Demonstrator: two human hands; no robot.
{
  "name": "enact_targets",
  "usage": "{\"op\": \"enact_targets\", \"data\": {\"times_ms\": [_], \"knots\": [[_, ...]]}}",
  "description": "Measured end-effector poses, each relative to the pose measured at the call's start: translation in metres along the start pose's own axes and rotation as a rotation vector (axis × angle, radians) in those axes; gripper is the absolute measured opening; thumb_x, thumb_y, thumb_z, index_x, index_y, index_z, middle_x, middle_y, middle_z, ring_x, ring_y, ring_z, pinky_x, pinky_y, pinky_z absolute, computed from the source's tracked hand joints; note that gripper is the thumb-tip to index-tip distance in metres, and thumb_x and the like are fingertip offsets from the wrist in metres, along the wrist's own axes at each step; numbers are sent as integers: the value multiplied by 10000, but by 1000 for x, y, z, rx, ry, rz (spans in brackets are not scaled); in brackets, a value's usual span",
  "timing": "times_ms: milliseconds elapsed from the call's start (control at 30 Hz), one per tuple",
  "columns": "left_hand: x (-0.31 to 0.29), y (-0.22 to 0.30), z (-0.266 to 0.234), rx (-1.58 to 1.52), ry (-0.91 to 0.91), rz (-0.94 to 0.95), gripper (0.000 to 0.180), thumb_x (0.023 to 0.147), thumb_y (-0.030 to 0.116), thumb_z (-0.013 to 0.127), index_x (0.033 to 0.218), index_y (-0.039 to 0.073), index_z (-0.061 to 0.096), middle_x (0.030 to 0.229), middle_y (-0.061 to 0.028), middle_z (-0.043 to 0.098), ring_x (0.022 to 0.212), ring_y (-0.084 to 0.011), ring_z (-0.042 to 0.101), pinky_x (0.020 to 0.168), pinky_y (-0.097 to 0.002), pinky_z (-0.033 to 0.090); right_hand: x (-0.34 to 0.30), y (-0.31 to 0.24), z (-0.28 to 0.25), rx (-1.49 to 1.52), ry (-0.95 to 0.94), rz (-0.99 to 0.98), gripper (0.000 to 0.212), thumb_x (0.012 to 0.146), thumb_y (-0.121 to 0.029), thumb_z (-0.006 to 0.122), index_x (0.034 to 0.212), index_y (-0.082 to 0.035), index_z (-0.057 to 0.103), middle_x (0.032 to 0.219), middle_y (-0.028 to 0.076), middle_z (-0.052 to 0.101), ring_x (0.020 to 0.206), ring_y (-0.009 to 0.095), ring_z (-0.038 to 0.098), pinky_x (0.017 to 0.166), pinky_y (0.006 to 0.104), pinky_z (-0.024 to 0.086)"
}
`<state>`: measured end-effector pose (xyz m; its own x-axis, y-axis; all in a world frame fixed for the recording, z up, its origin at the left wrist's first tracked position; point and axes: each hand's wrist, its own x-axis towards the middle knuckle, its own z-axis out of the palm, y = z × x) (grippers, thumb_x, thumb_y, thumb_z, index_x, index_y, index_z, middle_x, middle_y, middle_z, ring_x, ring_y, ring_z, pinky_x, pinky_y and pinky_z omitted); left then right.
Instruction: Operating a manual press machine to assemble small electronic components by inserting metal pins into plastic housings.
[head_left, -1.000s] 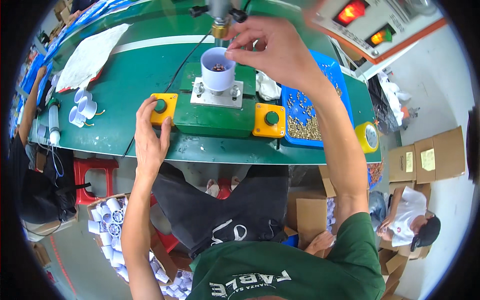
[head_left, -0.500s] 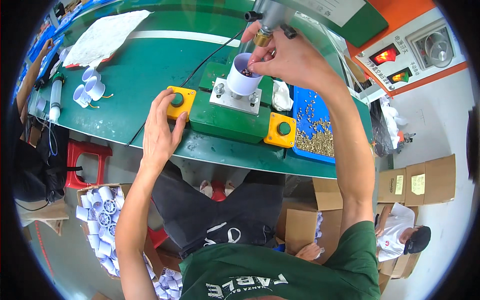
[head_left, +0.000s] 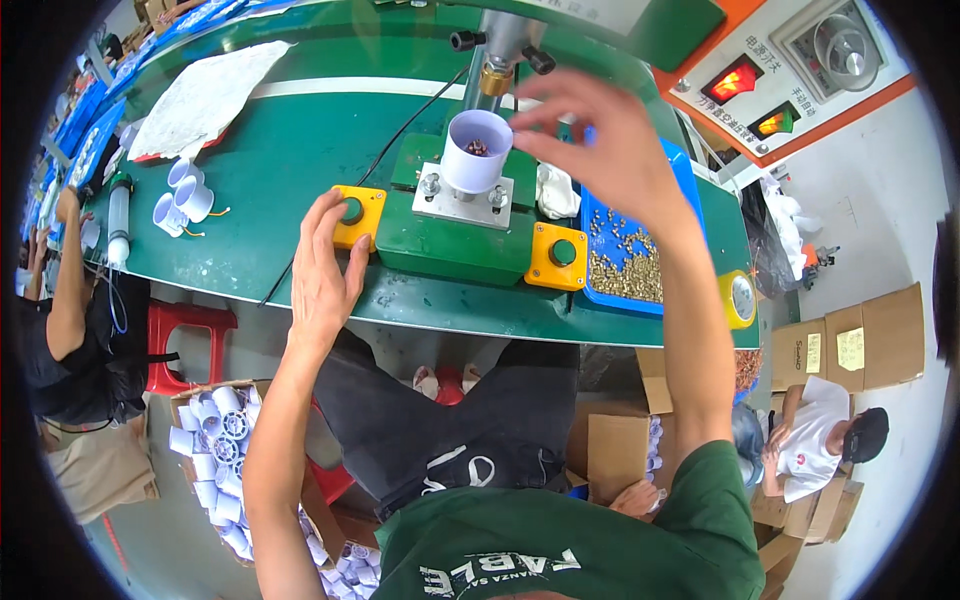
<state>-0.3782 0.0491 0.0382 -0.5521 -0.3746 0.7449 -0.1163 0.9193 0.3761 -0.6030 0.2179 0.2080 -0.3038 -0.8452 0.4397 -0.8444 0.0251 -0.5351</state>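
A white plastic cup [head_left: 472,165] stands upright on the metal plate [head_left: 428,204] of a green press base [head_left: 420,252], with small brass-coloured parts inside it. Above the cup hangs the brass tip [head_left: 495,80] of the press. My right hand [head_left: 605,140], somewhat blurred, is just right of the cup's rim, fingers apart and apparently holding nothing. My left hand [head_left: 325,262] rests with fingers spread at the left yellow button box [head_left: 362,222], its fingertips by the dark button. Another yellow button box [head_left: 556,257] sits at the base's right front.
A blue tray [head_left: 630,298] of small brass pieces lies right of the press, beside a white cloth [head_left: 556,192] and yellow tape roll [head_left: 738,300]. Several white cups [head_left: 190,198] stand at left. Boxed white parts [head_left: 215,440] fill the floor at left. Other people are nearby.
My right hand has come out of the cup and moved right, its fingers opening. My left hand stays at the left button box. The view has shifted slightly.
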Motion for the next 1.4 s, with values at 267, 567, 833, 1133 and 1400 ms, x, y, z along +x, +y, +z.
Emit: {"op": "enact_targets", "data": {"times_ms": [267,567,833,1133,1400], "knots": [[4,1,-3,38,-16,124,302,819,-44,676,1088,-5,543,1154,-177,620,1170,-403,573,934,-450,497,-147,41,57,-345,368,-37,192,735,19,736,905,-22,657,838,77,665,809,266,602,699,368,449],[5,0,-5,89,-43,95,258,852,-40,653,1074,3,530,1171,-178,634,1178,-382,582,937,-433,498,-146,42,76,-401,400,-116,277,704,-56,769,942,-22,633,804,77,596,776,238,574,646,372,405],[3,-1,-2,51,-49,77,296,879,-36,627,1146,7,507,1175,-181,631,1187,-378,580,948,-433,494,-151,55,89,-363,510,-159,266,700,-47,763,928,-21,628,844,66,606,792,239,573,673,371,443],[4,-5,-3,31,9,64,455,850,-8,670,1249,31,454,1282,-204,542,1201,-369,530,1020,-436,412,-149,59,84,-100,715,-83,248,702,1,755,916,-44,639,1009,118,614,872,305,582,714,377,478],[24,12,-4,0,41,30,547,814,79,728,1276,43,438,1351,-210,474,1238,-362,470,1052,-444,357,-75,120,31,-394,-5,5,419,768,-84,726,1174,-96,621,1365,145,518,1241,354,497,1003,431,446]]}}
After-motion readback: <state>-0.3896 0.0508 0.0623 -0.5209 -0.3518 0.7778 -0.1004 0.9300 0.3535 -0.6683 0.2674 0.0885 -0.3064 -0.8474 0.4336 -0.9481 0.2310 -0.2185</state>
